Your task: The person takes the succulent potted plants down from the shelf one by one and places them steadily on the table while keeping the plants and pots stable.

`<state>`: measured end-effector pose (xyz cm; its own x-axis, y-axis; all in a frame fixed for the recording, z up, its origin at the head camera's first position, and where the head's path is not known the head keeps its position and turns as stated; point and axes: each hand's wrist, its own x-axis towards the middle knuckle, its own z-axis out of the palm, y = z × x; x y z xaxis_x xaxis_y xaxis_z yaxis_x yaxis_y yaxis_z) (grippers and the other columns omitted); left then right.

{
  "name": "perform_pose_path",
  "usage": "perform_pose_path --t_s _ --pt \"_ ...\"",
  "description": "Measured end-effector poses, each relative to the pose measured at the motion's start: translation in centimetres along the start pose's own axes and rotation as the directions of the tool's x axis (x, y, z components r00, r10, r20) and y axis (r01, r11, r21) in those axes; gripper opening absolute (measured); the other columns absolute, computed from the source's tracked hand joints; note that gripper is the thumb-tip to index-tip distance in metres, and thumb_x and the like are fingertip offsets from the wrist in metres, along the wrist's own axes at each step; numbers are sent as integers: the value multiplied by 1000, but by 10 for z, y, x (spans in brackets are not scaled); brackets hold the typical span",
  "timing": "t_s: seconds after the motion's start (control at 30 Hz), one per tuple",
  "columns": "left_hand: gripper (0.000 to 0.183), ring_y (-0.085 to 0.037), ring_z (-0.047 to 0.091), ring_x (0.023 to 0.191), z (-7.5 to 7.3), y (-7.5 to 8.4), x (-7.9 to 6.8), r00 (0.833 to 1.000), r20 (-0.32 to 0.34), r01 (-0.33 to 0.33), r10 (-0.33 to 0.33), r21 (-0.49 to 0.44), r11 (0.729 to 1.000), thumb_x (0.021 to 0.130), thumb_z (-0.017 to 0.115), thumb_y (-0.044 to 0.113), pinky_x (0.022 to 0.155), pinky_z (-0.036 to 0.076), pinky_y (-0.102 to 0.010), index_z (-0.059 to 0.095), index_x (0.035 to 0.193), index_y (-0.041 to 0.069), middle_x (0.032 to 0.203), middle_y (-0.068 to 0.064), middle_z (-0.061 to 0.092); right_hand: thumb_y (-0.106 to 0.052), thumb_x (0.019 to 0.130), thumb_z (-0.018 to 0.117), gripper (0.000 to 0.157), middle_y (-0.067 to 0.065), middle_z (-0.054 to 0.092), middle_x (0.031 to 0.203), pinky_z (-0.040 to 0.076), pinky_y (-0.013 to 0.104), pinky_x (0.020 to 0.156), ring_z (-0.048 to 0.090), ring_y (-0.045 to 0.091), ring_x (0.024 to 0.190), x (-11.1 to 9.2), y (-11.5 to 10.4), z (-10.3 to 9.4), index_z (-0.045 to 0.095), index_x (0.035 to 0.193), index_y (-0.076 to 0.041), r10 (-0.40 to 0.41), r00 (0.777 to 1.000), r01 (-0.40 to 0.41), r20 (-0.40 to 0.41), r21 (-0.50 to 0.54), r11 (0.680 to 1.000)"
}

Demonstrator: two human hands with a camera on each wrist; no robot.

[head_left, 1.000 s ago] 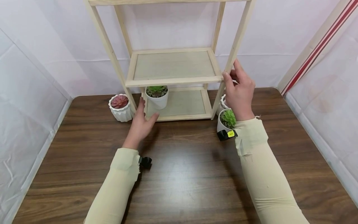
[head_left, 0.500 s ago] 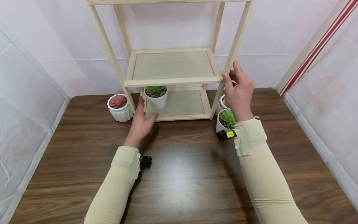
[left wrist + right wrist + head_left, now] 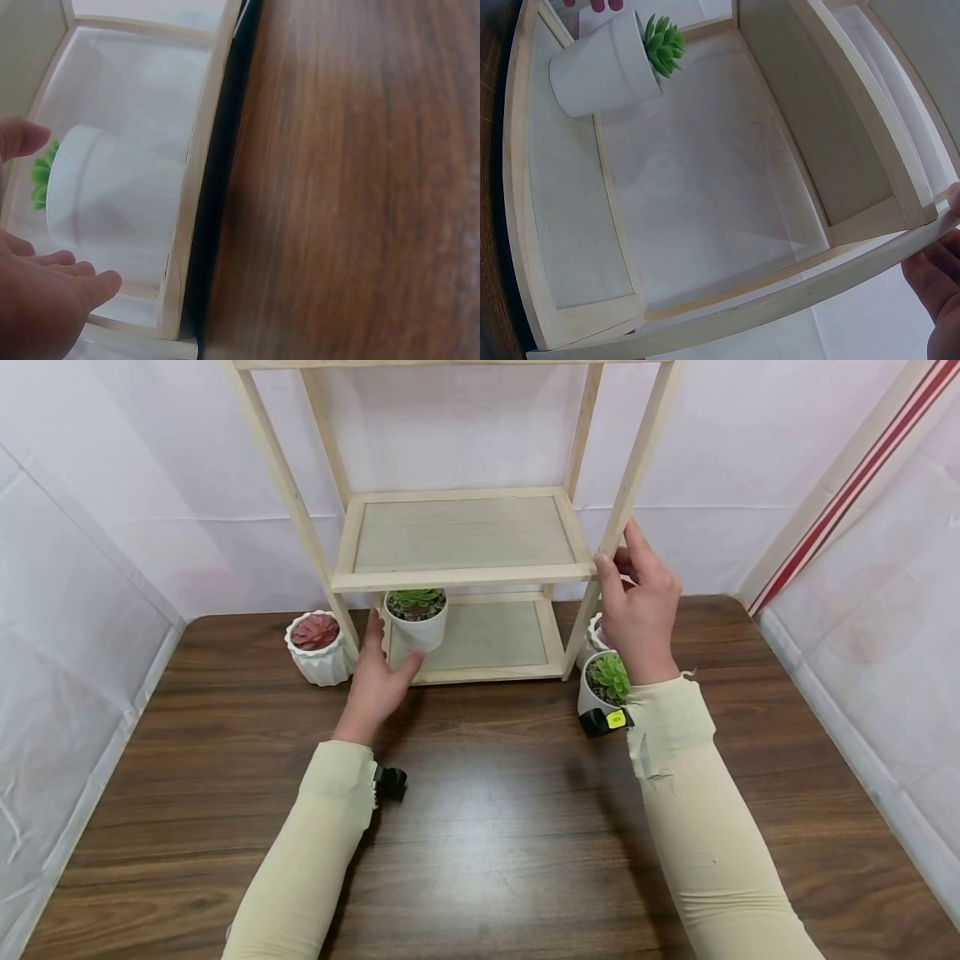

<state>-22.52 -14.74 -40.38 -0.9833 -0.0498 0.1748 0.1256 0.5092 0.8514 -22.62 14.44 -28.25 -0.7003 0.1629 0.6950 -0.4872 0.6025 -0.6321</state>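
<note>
A light wooden shelf rack (image 3: 465, 578) stands at the back of the table. On its bottom shelf, near the left end, sits a white pot (image 3: 418, 632) with a green succulent. My left hand (image 3: 372, 687) is at the pot's left and front, its fingers stretched along one side and the thumb apart on the other. In the left wrist view the white pot (image 3: 124, 202) lies between thumb and fingers; contact cannot be made out. With thumb and fingers my right hand (image 3: 641, 606) grips the rack's right front post (image 3: 637, 477), at the middle shelf's height.
A ribbed white pot with a red succulent (image 3: 318, 647) stands left of the rack. Right of it are a pot with a green succulent (image 3: 606, 681) and another white pot (image 3: 594, 639), partly hidden by my right hand. White sheeting surrounds the brown table (image 3: 480, 827).
My left hand has moved slightly forward, its thumb now nearer the pot's front. My right hand stays on the post. The view has shifted a little.
</note>
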Motion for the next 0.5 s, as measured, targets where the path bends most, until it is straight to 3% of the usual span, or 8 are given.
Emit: perform_pose_path --t_s 0.5 --pt "91 -26 23 137 4 -5 7 999 12 40 -41 19 999 84 59 37 109 26 -43 -3 147 17 150 -13 20 -17 89 57 47 17 68 96 53 38 76 67 24 87 0 5 0 45 135 -18 2 1000 -2 12 -2 1000"
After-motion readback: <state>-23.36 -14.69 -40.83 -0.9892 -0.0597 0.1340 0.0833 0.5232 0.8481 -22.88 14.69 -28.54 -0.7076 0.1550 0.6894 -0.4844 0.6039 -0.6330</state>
